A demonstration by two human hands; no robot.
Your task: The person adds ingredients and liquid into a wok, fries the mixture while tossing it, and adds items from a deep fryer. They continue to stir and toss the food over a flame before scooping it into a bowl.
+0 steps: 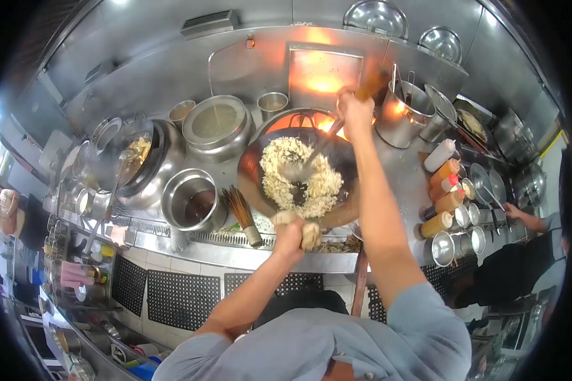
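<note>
My left hand point(288, 237) is closed around a folded beige cloth point(311, 236) at the near rim of a large dark wok point(250, 174). In the wok lies a ring of pale fried rice point(274, 181), with dark metal showing at its middle. My right hand point(356, 113) grips the long handle of a wok ladle point(321, 143), raised over the far right side of the wok. Its blurred head is down in the rice, and the wooden handle end points up and away. Orange flames point(327, 120) burn behind the wok.
A bamboo brush point(240, 214) and a steel pot of dark liquid point(192, 204) stand left of the wok. A second wok point(136, 159) holds food farther left. Squeeze bottles point(440, 155) line the right side, by a tall pot point(403, 117). Another person's hand point(513, 211) is at far right.
</note>
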